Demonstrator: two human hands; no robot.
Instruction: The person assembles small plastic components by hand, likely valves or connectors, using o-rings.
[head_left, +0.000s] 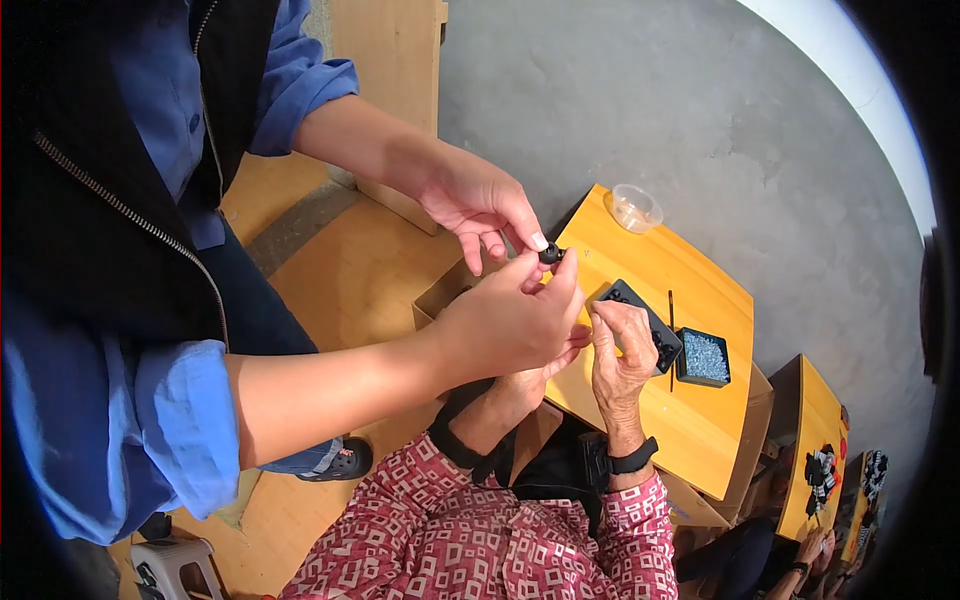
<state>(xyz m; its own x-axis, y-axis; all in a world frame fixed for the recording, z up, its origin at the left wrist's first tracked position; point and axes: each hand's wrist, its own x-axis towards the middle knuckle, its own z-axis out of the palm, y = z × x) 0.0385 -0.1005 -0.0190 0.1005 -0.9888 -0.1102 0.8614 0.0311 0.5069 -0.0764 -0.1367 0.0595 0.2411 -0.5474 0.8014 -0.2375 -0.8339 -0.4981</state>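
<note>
Another person's two hands (510, 260), reaching in from the left, pinch a small round black part (551, 254) between their fingertips. My left hand (548, 378) is partly hidden behind that person's nearer hand; the fingers that show are stretched out, with nothing visible in them. Just right of it, my right hand (625, 355) is raised over the table, thumb and fingertips pinched together; whatever they hold is too small to make out. Beyond my right hand, a black tray (655, 325) carries several round black parts. A dark box (703, 357) of small clear-bluish pieces sits beside it.
A thin black rod (671, 305) lies by the tray on the yellow table (715, 420). A clear plastic bowl (637, 208) stands at the far corner. Cardboard boxes sit below the table. More tables with black parts (822, 475) and another person's hands (815, 550) are at right.
</note>
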